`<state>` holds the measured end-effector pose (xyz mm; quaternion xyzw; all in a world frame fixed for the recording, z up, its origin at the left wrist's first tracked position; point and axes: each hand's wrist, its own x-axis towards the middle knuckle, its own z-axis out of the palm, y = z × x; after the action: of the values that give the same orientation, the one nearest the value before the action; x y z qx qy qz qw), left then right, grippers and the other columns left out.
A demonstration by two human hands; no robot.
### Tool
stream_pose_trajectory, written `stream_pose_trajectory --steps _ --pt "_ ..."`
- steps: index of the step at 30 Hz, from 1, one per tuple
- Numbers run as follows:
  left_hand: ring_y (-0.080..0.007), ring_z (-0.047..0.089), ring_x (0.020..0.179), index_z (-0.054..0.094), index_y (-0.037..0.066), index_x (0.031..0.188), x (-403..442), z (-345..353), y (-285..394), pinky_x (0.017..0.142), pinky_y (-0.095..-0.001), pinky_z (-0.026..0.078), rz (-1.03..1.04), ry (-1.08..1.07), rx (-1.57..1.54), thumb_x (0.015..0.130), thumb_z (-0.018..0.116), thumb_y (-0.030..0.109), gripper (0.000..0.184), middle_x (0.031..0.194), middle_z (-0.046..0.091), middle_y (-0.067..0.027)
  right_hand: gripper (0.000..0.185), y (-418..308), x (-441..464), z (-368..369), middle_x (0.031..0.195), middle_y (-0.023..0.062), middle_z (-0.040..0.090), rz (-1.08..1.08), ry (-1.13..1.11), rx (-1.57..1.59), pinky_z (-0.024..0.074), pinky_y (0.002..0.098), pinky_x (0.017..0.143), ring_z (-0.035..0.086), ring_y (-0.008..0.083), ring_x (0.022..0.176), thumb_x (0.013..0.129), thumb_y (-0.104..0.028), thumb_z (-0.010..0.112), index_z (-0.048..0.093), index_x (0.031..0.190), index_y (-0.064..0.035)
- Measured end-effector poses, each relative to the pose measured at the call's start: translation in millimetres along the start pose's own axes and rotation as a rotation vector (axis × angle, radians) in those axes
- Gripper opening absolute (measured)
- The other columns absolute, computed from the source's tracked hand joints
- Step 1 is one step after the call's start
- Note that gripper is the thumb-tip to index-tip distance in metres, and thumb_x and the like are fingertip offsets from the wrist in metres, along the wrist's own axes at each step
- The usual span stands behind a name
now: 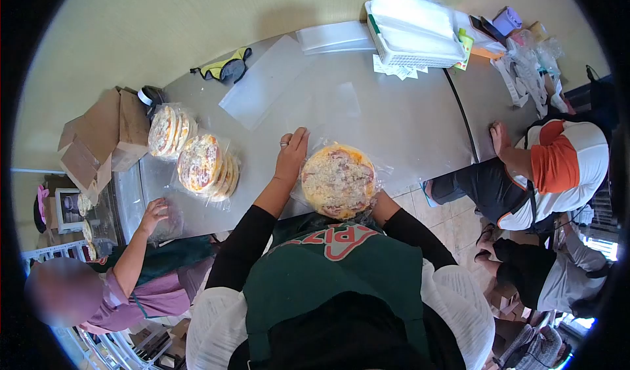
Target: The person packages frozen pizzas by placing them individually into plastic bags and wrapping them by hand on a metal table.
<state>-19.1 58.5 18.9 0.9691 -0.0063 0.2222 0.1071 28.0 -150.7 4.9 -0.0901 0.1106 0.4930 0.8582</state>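
A bagged pizza (338,181), topped with grated cheese and pieces of meat, is right in front of me at the near edge of the table. Clear plastic shows around its rim. My left hand (291,155), with a ring on one finger, lies along the pizza's left side, fingers stretched out. At the lower right edge of the pizza, my right hand (384,207) grips it, its fingers mostly hidden under the bag. To the left stand two bagged stacks of pizzas, a nearer stack (205,166) and a farther stack (172,131).
Clear plastic sheets (262,84) lie on the metal table (407,121). A white basket (417,55) of plastic bags stands at the back. A cardboard box (108,134) is at left. A co-worker's hand (154,216) is at left, another person's hand (500,139) at right.
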Motion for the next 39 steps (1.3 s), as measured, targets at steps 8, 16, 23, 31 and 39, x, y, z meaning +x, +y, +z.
stream_pose_trajectory --steps 8,16,23,31,39 --pt "-0.0273 0.046 0.101 0.05 -0.001 0.117 1 -5 5 0.088 -0.0328 0.041 0.031 -0.089 -0.118 0.071 0.051 0.001 0.046 0.121 0.047 -0.0098 0.052 2 -7 -3 0.131 0.0173 0.043 -0.033 0.009 0.02 0.0403 0.0501 0.095 0.045 0.0342 0.117 0.092 -0.04 0.031 0.037 0.132 -0.008" --pt "-0.0291 0.046 0.105 0.048 -0.002 0.119 13 -28 18 0.086 -0.0329 0.046 0.08 -0.084 -0.201 0.074 0.05 0.003 0.045 0.121 0.047 -0.0113 0.053 -6 -10 -1 0.131 0.0175 0.043 -0.073 0.004 0.042 0.0402 0.0508 0.095 0.045 0.0349 0.117 0.091 -0.041 0.031 0.037 0.132 -0.008" --pt "-0.0298 0.045 0.11 0.047 -0.003 0.12 11 -21 19 0.093 -0.0336 0.041 0.172 -0.05 -0.138 0.072 0.054 0.002 0.049 0.122 0.047 -0.0142 0.053 -12 -12 -3 0.131 0.0178 0.043 -0.107 -0.017 0.055 0.04 0.0514 0.095 0.045 0.0354 0.117 0.091 -0.041 0.031 0.037 0.132 -0.008" --pt "-0.033 0.044 0.115 0.046 -0.004 0.121 13 -31 31 0.095 -0.0364 0.04 0.175 -0.097 -0.307 0.071 0.057 0.005 0.052 0.122 0.046 -0.0175 0.054 -13 -9 -11 0.131 0.018 0.043 -0.152 -0.049 0.101 0.0399 0.0521 0.095 0.044 0.0361 0.118 0.091 -0.042 0.03 0.037 0.132 -0.0079" --pt "-0.0353 0.046 0.113 0.046 -0.005 0.119 7 -23 25 0.096 -0.0385 0.04 0.245 -0.053 -0.407 0.071 0.056 -0.001 0.05 0.122 0.046 -0.0213 0.054 -19 -8 -16 0.132 0.0182 0.042 -0.211 -0.105 0.146 0.0397 0.0528 0.094 0.044 0.0367 0.118 0.09 -0.042 0.03 0.037 0.132 -0.0079"
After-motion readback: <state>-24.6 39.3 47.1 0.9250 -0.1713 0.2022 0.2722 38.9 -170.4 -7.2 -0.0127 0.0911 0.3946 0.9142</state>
